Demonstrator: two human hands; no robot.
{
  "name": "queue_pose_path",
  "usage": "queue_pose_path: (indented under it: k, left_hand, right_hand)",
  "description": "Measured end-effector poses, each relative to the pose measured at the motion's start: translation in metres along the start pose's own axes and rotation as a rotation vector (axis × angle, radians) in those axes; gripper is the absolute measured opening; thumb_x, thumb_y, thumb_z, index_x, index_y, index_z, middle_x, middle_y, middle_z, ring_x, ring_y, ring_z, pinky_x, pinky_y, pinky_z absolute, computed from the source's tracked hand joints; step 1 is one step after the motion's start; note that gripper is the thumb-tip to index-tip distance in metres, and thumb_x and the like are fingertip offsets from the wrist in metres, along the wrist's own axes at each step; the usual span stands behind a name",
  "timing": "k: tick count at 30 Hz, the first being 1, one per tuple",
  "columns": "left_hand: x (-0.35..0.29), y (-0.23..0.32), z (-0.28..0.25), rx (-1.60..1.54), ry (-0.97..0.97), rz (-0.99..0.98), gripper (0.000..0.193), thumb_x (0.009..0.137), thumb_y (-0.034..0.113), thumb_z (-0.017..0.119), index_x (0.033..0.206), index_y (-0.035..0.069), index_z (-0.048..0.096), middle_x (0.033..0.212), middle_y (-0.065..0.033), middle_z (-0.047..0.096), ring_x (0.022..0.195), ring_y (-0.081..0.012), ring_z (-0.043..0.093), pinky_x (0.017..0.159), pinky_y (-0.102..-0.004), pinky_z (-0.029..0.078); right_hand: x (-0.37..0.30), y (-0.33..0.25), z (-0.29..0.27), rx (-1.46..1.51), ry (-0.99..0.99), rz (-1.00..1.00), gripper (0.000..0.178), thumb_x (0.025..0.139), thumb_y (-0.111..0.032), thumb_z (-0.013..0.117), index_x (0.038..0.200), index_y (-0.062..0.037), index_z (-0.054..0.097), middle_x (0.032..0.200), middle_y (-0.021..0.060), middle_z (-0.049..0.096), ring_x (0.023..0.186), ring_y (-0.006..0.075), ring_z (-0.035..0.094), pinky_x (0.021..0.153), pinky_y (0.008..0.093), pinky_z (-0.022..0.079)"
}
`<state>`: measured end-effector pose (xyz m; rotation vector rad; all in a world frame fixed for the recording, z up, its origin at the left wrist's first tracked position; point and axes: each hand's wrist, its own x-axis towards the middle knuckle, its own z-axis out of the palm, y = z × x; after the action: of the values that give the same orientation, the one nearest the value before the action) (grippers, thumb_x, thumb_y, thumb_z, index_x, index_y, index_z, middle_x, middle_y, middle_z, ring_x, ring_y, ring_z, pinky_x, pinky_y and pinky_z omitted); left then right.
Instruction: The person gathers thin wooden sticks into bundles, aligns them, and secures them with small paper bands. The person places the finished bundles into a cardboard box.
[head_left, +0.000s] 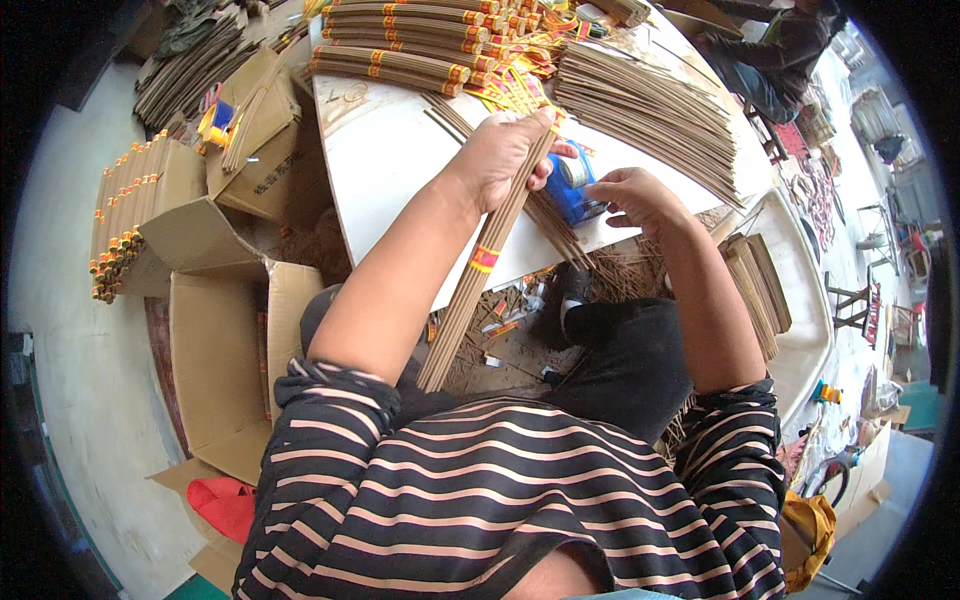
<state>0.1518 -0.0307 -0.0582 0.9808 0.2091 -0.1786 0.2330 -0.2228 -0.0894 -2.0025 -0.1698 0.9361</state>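
Note:
My left hand (505,155) is closed around a bundle of thin brown incense sticks (465,310), held slanting over the table edge toward my lap. A red and yellow paper band wraps the bundle at its middle. My right hand (640,200) is raised, fingers loosely bent and apart, its fingertips beside a blue tape dispenser (572,200) with a roll of tape in it. Whether a bit of tape touches those fingertips is too small to tell. More loose sticks (560,230) lie on the table under the bundle, next to the dispenser.
Banded bundles (390,65) are stacked at the far side of the white table (370,150), beside yellow-red labels (515,92) and a spread of loose sticks (650,115). Cardboard boxes (215,360) stand at left. A white tub (805,310) is at right. A person (775,60) sits at far right.

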Motion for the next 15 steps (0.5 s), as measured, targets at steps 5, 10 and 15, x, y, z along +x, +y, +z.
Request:
queue_pose_path:
  k: [5,10,15]
  left_hand:
    - [0.051,-0.019,-0.017,-0.057,0.056,-0.035,0.028,0.091,0.03,0.051,0.096,0.002,0.051,0.084,-0.0136,0.061,0.05,-0.0091,0.049,0.04,-0.02,0.04]
    - [0.066,-0.03,-0.024,-0.121,0.051,-0.037,0.029,0.089,0.031,0.055,0.094,0.002,0.052,0.078,-0.0136,0.06,0.045,-0.0115,0.051,0.036,-0.022,0.039]
    - [0.065,-0.031,-0.022,-0.031,0.076,0.005,0.028,0.089,0.03,0.055,0.091,0.002,0.053,0.076,-0.0122,0.06,0.045,-0.0113,0.051,0.036,-0.0214,0.039]
  right_hand:
    - [0.002,0.008,0.005,0.12,-0.026,0.011,0.023,0.079,-0.024,0.067,0.09,-0.0045,0.06,0.081,0.0031,0.059,0.075,0.0147,0.054,0.068,0.0324,0.046]
    - [-0.008,0.014,0.01,0.305,0.025,-0.073,0.019,0.08,-0.02,0.066,0.086,-0.0029,0.061,0.075,0.0021,0.059,0.072,0.0112,0.054,0.067,0.0248,0.043]
    - [-0.022,0.032,0.013,0.62,0.043,-0.185,0.016,0.079,-0.015,0.066,0.084,-0.0002,0.061,0.076,0.0028,0.06,0.071,0.0102,0.054,0.067,0.0216,0.042]
